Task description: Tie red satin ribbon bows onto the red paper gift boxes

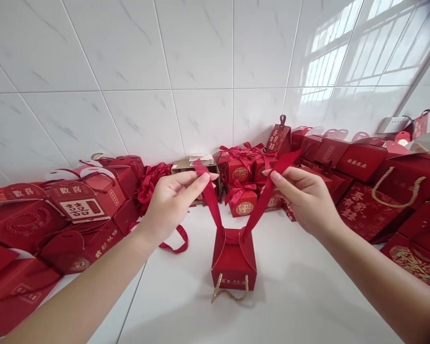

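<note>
From the box (pixel 234 260) on the table (pixel 308 291), boxes (pixel 244 203) sit at ten, twelve and two o'clock, a carton (pixel 181 166) at eleven.

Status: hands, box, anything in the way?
Left hand and right hand pinching opposite ends of ribbon. Small box on table, ribbon through top. Other boxes behind and beside, none blocking.

Two hands — left (pixel 181 198) and right (pixel 297 193) — pull up a red ribbon (pixel 213 208) on a little red box (pixel 234 258).
</note>
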Available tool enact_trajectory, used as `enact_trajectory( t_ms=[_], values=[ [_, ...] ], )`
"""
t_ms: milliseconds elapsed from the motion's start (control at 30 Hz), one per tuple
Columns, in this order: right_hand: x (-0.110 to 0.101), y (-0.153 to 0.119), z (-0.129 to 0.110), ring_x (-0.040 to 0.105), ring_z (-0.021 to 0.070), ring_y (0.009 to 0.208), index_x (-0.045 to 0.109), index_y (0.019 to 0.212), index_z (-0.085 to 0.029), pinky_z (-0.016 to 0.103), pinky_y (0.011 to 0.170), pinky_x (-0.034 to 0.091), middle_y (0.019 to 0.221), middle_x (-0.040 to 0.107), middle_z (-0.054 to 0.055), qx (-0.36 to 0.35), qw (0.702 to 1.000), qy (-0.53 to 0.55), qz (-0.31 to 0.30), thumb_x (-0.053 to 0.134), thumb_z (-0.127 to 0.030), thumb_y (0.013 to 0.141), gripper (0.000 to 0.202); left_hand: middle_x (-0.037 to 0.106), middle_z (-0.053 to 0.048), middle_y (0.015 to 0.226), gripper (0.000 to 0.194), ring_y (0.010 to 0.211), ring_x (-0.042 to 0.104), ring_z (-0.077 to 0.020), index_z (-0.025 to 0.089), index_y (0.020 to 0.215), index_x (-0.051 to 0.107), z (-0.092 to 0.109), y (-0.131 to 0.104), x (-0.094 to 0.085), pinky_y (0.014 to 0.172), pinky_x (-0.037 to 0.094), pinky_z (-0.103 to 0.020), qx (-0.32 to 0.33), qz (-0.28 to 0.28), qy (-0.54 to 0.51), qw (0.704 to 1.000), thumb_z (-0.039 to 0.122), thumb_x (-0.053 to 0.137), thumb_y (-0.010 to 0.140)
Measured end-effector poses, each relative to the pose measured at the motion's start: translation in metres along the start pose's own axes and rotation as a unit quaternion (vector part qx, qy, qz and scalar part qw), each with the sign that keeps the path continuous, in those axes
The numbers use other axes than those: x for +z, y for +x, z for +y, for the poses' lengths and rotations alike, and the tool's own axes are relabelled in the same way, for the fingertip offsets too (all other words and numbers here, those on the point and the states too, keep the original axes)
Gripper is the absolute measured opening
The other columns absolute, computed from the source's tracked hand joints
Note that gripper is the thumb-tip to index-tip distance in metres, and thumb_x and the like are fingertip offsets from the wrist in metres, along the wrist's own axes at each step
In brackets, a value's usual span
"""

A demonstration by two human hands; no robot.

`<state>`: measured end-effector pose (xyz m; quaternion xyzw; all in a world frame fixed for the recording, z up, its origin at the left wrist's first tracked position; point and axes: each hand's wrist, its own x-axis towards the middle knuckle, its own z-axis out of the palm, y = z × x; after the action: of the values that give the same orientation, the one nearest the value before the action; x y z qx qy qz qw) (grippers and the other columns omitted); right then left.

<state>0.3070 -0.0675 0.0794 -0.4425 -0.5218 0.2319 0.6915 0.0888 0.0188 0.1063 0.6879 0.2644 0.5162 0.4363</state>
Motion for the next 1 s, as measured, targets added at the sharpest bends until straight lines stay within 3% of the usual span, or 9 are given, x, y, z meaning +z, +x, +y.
enact_trajectory(
  t_ms=[100,233,367,667,833,1000],
  values=[
    [0.012,0.009,-0.007,0.05,0.0075,0.053,0.062,0.062,-0.017,0.02,0.049,0.042,0.061,0.058,-0.003,-0.015,1.0,-0.005,-0.022,0.071,-0.038,0.079,0.028,0.073,-0.004,0.086,0.022,0.089,0.064,-0.0194,0.021,0.092,0.076,0.008,0.009,0.012,0.082,0.049,-0.029,0.028,-0.044,-0.021,0.998,0.037,0.068,0.079],
    [0.024,0.016,-0.012,0.061,0.0121,0.069,0.071,0.08,-0.019,0.023,0.063,0.051,0.077,0.068,0.001,-0.016,0.996,0.066,-0.052,0.074,-0.035,0.076,0.016,0.071,-0.003,0.079,0.02,0.077,0.064,-0.0146,0.02,0.089,0.076,0.015,0.019,0.019,0.073,0.05,-0.025,0.045,-0.052,-0.076,0.995,0.035,0.069,0.079],
    [0.028,0.016,-0.018,0.061,0.0126,0.069,0.072,0.079,-0.018,0.025,0.066,0.051,0.077,0.068,0.003,-0.01,0.996,0.057,-0.064,0.071,-0.038,0.078,0.02,0.069,-0.001,0.074,0.018,0.074,0.063,-0.0135,0.019,0.086,0.076,0.021,0.023,0.022,0.071,0.05,-0.024,0.053,-0.049,-0.117,0.991,0.034,0.067,0.081],
    [0.025,0.015,-0.031,0.061,0.0136,0.072,0.073,0.079,-0.021,0.027,0.069,0.051,0.074,0.067,0.0,-0.031,0.996,0.057,-0.053,0.069,-0.035,0.08,0.014,0.071,-0.003,0.08,0.022,0.081,0.065,-0.0155,0.018,0.088,0.075,0.016,0.015,0.019,0.082,0.049,-0.029,0.028,-0.069,-0.091,0.993,0.037,0.066,0.082],
    [0.025,0.018,-0.033,0.064,0.0132,0.075,0.071,0.077,-0.022,0.029,0.074,0.053,0.077,0.067,-0.001,-0.007,0.99,0.119,-0.075,0.068,-0.032,0.082,0.011,0.068,0.0,0.072,0.019,0.069,0.065,-0.014,0.019,0.089,0.073,0.027,0.015,0.014,0.072,0.053,-0.029,0.017,-0.084,-0.132,0.988,0.034,0.064,0.084],
    [0.026,0.018,-0.043,0.069,0.018,0.082,0.067,0.081,-0.023,0.034,0.074,0.056,0.084,0.069,0.0,0.019,0.987,0.137,-0.086,0.065,-0.035,0.083,0.013,0.063,0.001,0.062,0.02,0.061,0.062,-0.0131,0.019,0.088,0.074,0.037,0.013,0.009,0.068,0.053,-0.028,0.054,-0.067,-0.098,0.991,0.035,0.062,0.086]
  ],
)
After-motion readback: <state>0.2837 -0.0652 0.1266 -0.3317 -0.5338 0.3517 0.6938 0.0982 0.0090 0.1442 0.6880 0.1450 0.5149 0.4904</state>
